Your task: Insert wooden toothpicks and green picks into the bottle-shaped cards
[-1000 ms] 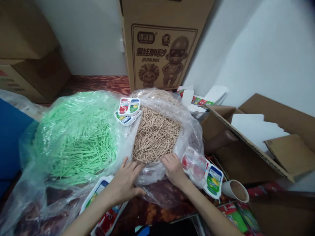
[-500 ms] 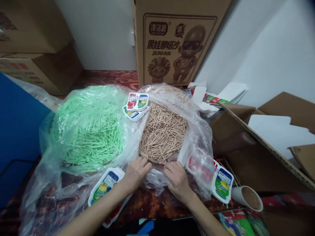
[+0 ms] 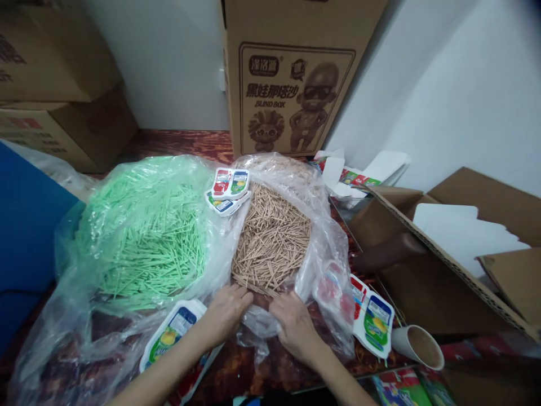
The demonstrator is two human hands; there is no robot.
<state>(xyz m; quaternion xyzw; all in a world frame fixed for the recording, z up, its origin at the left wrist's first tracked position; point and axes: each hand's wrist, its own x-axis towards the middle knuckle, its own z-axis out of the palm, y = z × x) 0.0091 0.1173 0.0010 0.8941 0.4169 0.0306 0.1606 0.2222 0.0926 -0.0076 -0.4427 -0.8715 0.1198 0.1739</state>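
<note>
An opened clear plastic bag [image 3: 332, 225] holds a heap of thin tan sticks [image 3: 273, 237]. My left hand [image 3: 228, 311] is closed at the bag's front edge, left of centre, with its fingers curled over the film. My right hand [image 3: 293, 324] pinches the same edge a little to the right, thumb partly hidden. Crumpled film hangs between the two hands. To the left lies a second clear bag with light green sticks [image 3: 156, 242]. A printed card with a white border [image 3: 173, 330] sits partly under my left forearm.
Printed white-edged cards [image 3: 230, 183] lie between the bags, another [image 3: 376, 321] at right. A paper cup [image 3: 418, 347] lies tipped beside an open carton [image 3: 448, 276]. A tall carton [image 3: 296, 101] stands behind, more boxes [image 3: 54, 124] back left, a blue panel [image 3: 29, 242] at left.
The view has shifted slightly, so the bags and boxes sit lower and further left. Both hands stay at the front edge of the tan sticks' bag, with little visible change in grip.
</note>
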